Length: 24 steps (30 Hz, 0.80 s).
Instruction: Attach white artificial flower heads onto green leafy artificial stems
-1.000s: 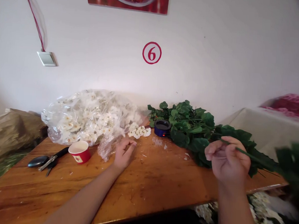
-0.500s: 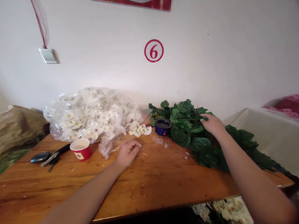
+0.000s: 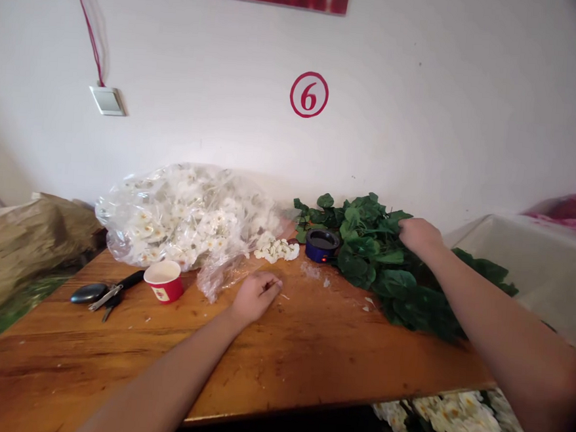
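Note:
My right hand [image 3: 420, 238] is closed at the back of a pile of green leafy stems [image 3: 365, 238]; its fingertips are among the leaves, and what they grip is too small to tell. My left hand [image 3: 257, 297] rests on the wooden table [image 3: 308, 355], fingers curled together, with anything inside them hidden. Just beyond it lie loose white blossoms [image 3: 276, 249]. Between these and the leaves stands a round dark blue pot [image 3: 322, 245] with a red light on its front.
A clear plastic bag of white flowers [image 3: 184, 215] fills the back left. Nearer are a red paper cup [image 3: 164, 282], a black object [image 3: 89, 293] and keys [image 3: 109, 305]. More white flowers [image 3: 466, 419] hang below the table's front edge at the right.
My right hand has shifted slightly back among the leaves, and the stem it held is no longer visible. Leaves at the far right have moved inward. The view has shifted slightly.

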Motion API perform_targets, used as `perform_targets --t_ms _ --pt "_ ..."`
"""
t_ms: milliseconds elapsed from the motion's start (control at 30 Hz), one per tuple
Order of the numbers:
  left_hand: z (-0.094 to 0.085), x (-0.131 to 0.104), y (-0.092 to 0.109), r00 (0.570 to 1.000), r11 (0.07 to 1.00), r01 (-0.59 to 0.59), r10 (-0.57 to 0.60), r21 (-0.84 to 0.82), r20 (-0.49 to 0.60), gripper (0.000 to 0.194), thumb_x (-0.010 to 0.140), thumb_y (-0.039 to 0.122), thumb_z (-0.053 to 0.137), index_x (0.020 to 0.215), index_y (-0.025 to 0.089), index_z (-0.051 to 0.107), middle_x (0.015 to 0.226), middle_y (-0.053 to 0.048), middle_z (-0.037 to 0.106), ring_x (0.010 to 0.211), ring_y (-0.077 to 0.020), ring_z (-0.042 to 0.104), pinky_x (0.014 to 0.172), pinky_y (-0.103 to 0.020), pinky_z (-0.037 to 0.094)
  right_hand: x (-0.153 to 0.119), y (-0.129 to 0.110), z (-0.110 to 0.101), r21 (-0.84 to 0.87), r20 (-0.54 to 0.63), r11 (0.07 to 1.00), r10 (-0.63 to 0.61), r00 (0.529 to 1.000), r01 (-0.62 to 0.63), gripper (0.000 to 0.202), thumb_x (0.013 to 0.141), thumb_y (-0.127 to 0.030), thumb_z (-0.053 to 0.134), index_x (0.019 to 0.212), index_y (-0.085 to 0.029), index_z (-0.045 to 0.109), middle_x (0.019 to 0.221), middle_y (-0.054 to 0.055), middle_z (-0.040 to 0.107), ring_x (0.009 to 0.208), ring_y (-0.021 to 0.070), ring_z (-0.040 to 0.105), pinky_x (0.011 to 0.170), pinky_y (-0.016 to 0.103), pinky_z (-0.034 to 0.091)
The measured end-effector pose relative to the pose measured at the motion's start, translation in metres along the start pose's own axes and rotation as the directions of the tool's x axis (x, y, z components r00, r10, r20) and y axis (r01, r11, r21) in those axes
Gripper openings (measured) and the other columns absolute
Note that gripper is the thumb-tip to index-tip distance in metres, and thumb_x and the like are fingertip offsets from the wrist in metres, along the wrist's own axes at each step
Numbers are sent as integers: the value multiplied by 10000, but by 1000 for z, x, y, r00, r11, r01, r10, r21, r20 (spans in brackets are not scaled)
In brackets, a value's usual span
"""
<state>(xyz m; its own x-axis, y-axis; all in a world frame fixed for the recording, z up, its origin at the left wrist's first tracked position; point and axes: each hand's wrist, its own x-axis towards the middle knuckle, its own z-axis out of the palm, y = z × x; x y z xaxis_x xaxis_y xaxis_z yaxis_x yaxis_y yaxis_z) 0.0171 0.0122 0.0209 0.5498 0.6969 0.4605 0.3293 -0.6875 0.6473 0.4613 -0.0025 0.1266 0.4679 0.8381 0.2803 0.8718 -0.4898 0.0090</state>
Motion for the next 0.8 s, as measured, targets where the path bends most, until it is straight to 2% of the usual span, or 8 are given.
perform_targets --t_ms 233,367,433,533,600,667,733,800 --pt "3 -1 -4 999 1000 7 -8 22 49 266 911 302 491 733 155 623 707 -9 609 653 -115 516 639 -228 364 -17 2 -33 61 -133 997 55 990 -47 313 851 -180 518 1101 -166 707 1134 200 653 965 228 586 660 337 309" --pt "3 -1 -6 999 1000 -2 1 27 49 301 919 327 481 704 152 598 671 -3 572 631 -111 483 621 -231 339 -35 -5 -48 256 -285 964 148 947 -74 277 849 -194 526 1037 -132 719 1029 206 688 883 203 609 655 326 324" --pt "3 -1 -5 999 1000 6 -7 28 46 322 918 342 484 681 150 584 646 3 553 614 -108 465 610 -233 327 -51 -18 -54 432 -337 902 189 922 -27 241 858 -193 505 958 -135 717 937 164 712 751 159 621 658 301 358" --pt "1 -2 -2 998 1000 29 -29 -8 61 362 913 386 491 661 147 592 630 -1 547 608 -112 461 601 -238 321 -87 -54 -56 742 -266 668 209 941 61 247 902 -291 457 949 -161 661 858 87 722 503 96 579 602 262 426" --pt "1 -2 2 993 992 68 -57 -106 99 363 897 435 514 728 144 650 700 -23 607 657 -128 506 625 -241 351 -118 -88 -49 896 -124 440 112 986 63 239 894 -367 481 995 -187 600 860 59 725 463 105 575 507 244 429" --pt "2 -2 6 984 953 129 -88 -275 156 378 870 488 546 895 146 704 854 -54 675 764 -157 566 690 -250 398 -155 -125 -37 952 14 304 -107 994 19 286 881 -456 505 960 -190 573 819 50 723 483 121 600 473 233 428" --pt "4 -2 10 972 865 199 -115 -461 205 474 839 549 566 1050 144 695 964 -77 693 835 -179 593 736 -265 426 -193 -160 -19 948 103 317 -284 953 -8 290 882 -470 503 905 -188 567 764 38 715 469 116 587 477 231 427" --pt "8 0 13 955 763 286 -182 -580 232 572 810 619 555 1066 123 683 923 -89 697 774 -175 597 683 -264 431 -226 -190 1 923 183 386 -440 879 1 259 897 -432 477 857 -193 568 701 20 702 469 114 581 483 225 415"
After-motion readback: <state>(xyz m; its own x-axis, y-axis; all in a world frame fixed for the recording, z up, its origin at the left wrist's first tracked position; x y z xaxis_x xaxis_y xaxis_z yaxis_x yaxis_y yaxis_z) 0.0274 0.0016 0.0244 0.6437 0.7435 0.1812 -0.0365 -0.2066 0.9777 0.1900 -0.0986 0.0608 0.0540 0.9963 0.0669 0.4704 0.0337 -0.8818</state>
